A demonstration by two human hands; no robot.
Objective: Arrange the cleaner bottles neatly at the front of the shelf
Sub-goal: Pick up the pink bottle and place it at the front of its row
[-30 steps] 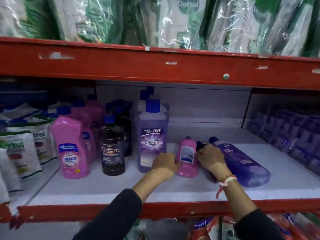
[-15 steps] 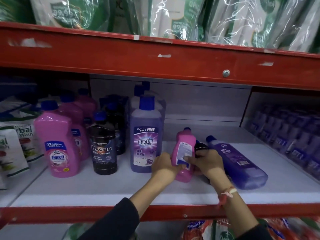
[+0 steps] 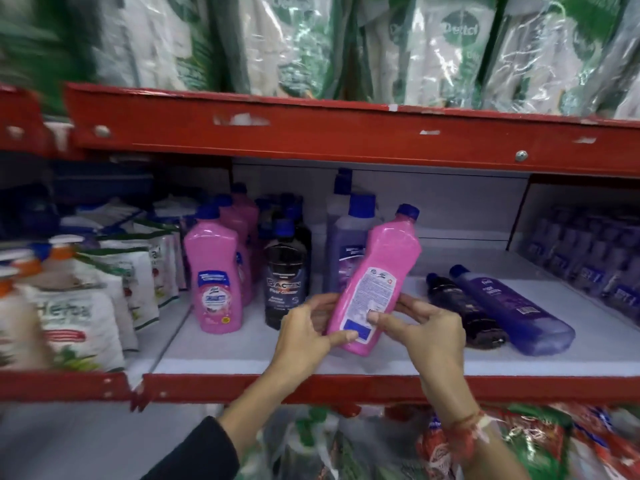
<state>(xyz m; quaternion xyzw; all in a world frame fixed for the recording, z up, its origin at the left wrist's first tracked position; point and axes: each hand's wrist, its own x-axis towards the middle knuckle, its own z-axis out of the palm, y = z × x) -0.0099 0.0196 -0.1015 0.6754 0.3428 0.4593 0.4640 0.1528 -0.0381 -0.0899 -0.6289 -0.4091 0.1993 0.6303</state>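
A shop: red steel shelves (image 3: 346,133) carry rows of cleaner bottles (image 3: 213,278) and packaged refill pouches (image 3: 450,50).

White shelf (image 3: 398,358) carries standing bottles (image 3: 213,282) and two lying bottles (image 3: 512,313).

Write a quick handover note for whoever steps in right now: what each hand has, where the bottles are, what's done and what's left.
Left hand and right hand: both grip the lower part of the small pink bottle, tilted, back label toward you.
Done: a big pink bottle, black Bactin bottle and tall purple bottle stand along the shelf, more bottles behind them.
Left: stand the held pink bottle in line, label forward; then upright the black bottle and the purple bottle lying on their sides to the right.
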